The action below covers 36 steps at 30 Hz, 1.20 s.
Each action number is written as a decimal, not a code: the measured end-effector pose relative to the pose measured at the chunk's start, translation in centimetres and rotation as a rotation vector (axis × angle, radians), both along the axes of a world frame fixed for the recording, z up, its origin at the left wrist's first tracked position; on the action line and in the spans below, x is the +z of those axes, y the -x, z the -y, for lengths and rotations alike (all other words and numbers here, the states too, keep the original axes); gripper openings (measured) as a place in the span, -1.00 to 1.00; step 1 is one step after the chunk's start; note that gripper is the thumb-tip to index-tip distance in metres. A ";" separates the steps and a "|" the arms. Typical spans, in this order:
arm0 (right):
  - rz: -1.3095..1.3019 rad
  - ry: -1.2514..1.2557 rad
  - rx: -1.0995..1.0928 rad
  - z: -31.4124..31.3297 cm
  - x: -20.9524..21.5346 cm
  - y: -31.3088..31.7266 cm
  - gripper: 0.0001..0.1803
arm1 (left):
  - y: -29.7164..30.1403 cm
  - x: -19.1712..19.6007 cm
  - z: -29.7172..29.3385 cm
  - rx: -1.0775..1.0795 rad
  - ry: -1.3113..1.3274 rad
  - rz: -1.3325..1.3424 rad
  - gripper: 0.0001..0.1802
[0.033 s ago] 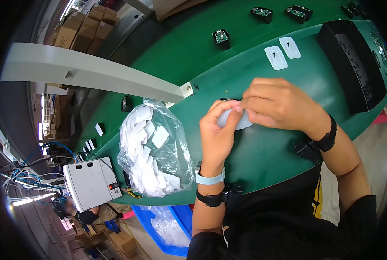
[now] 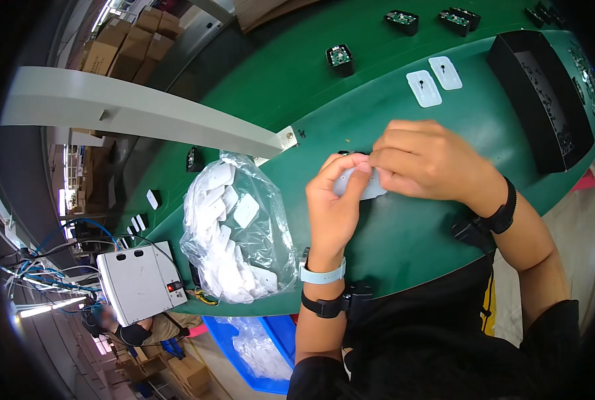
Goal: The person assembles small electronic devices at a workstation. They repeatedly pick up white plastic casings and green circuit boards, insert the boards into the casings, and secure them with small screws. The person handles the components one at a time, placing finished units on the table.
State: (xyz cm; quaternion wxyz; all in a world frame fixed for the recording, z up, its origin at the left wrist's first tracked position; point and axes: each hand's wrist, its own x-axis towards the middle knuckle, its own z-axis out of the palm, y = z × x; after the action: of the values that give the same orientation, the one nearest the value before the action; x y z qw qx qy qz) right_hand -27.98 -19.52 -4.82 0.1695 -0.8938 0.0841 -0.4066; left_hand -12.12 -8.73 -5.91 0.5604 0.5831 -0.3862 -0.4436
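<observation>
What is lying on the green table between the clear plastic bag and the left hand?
Nothing: in the head view, only bare green table shows between the clear plastic bag of white pieces and the left hand.

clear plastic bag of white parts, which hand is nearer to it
Left. The left hand is just right of the bag; the right hand is farther right, beyond the left.

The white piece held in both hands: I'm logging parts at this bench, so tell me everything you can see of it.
The white piece is small, flat and looks like plastic, with rounded corners. It sits just above the green table, pinched between the left hand and the right hand, whose fingers cover most of it. Further detail is hidden.
</observation>
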 end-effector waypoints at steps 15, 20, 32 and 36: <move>-0.011 -0.055 -0.010 -0.2 0.6 0.2 -0.77 | -0.3 0.1 -0.4 -0.172 0.226 0.143 -0.52; 0.107 -0.278 -0.013 0.0 0.4 -0.2 -0.88 | 0.3 -0.4 -0.2 -0.024 0.276 0.227 -0.50; 0.119 -0.262 -0.063 -0.4 0.1 -0.7 -0.88 | 1.6 -0.4 0.0 0.078 0.427 0.278 -0.47; 0.085 -0.279 -0.098 -0.6 0.1 -0.7 -0.89 | 1.9 -0.4 0.0 0.098 0.445 0.365 -0.47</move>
State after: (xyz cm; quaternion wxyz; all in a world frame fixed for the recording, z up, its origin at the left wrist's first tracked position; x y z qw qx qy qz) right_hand -27.27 -18.96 -4.72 0.2754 -0.8384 0.1759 -0.4363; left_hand -14.02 -8.69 -6.34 0.6168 0.5338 -0.5397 -0.2081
